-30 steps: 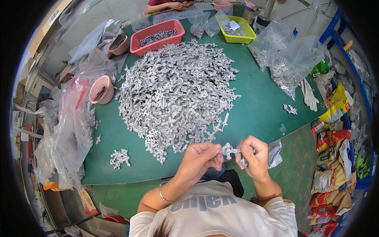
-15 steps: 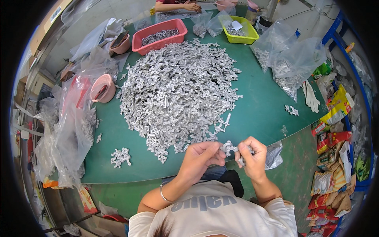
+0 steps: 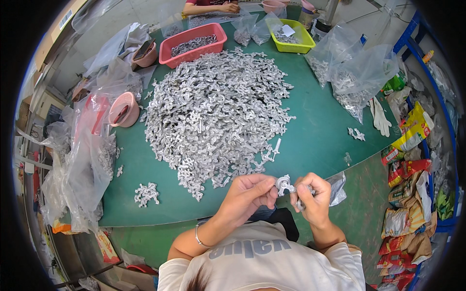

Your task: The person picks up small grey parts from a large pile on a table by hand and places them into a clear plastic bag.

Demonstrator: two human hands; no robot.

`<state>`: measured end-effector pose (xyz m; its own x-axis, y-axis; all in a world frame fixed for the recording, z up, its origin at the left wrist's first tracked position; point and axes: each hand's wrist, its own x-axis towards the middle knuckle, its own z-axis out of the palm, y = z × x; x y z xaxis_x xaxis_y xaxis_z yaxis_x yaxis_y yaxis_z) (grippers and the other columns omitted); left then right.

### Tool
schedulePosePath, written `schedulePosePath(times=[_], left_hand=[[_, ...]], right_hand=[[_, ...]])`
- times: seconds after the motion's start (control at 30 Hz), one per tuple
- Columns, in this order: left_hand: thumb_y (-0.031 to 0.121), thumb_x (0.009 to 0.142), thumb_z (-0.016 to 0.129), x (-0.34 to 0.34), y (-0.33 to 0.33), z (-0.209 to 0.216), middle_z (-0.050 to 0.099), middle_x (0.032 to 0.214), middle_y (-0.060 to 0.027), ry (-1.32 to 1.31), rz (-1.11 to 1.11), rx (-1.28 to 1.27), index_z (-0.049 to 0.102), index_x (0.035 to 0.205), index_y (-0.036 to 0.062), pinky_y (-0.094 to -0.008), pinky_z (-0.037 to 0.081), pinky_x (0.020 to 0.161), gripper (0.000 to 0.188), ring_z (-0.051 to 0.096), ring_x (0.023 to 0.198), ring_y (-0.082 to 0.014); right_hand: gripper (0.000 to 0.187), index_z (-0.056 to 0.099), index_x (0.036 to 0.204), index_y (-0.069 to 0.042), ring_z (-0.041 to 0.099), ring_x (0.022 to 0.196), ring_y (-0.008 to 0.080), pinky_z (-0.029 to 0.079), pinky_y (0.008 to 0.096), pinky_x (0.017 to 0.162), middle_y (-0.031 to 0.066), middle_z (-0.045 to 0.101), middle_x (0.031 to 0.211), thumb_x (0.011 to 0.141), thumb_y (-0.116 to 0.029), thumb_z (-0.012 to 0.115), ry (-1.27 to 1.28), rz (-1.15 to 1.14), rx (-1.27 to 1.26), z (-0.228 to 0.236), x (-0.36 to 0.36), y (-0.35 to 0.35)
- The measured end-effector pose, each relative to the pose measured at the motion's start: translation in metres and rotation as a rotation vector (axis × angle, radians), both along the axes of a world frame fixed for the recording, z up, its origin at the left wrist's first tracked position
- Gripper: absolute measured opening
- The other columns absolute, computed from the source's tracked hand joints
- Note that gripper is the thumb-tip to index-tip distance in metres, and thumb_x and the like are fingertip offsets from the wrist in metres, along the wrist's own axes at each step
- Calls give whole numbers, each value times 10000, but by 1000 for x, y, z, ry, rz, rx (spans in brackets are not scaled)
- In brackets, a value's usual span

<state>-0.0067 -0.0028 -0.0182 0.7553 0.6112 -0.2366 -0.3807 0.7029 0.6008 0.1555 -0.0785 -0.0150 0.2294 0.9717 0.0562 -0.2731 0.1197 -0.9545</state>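
Observation:
My left hand point(image 3: 251, 195) pinches a small silver-grey cast metal part point(image 3: 285, 184) at its left side, just past the table's front edge. On the other side, my right hand point(image 3: 312, 196) has its fingers curled around more grey metal, and its fingertips meet the part's right end. How many pieces the right hand holds is hidden by the fingers. Beyond both hands, a large heap of similar metal parts point(image 3: 218, 111) covers the middle of the green table point(image 3: 310, 131). A small cluster of parts point(image 3: 146, 194) lies to the left, near the front edge.
Behind the heap stand a red basin point(image 3: 193, 46) and a yellow-green basin point(image 3: 293, 38) with parts. Clear bags of parts point(image 3: 347, 82) and a white glove point(image 3: 380, 116) lie right. A pink bucket point(image 3: 124, 109) stands left. Across the table is another person's arm point(image 3: 213, 8).
The metal part between my hands has turned and tilted. My right hand has shifted slightly to the right and its fingers have curled in more. My left hand stays nearly in place.

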Motion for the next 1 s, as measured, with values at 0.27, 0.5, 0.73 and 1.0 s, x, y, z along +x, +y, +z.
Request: schedulePosePath(times=[0.27,0.5,0.73,1.0], left_hand=[[197,883,536,9,1,32,530,665,-18,61,-161,-136,578,812,1,-216,400,494,213,477,552,-90],[197,879,541,14,0,39,523,660,-23,55,-191,-112,591,868,-22,-219,392,490,225,465,538,-89],[184,874,555,13,1,37,541,655,-33,-15,-227,-104,602,857,-16,-223,385,487,206,463,521,-96],[191,882,549,14,2,41,557,657,-35,-43,-261,-82,598,790,1,-215,405,500,218,490,533,-98]], right_hand=[[173,513,772,28,488,489,69,356,202,427,85,568,633,807,-90,636,10,4,145,12,1,-18],[218,512,781,29,506,501,102,375,223,447,101,574,638,745,-73,701,-33,-51,242,10,2,-25],[294,550,779,20,587,581,156,450,252,533,132,619,697,629,-66,788,-248,-146,277,-1,4,-35],[317,561,775,19,594,587,172,458,260,551,138,622,703,593,-56,808,-271,-142,304,-3,5,-37]])
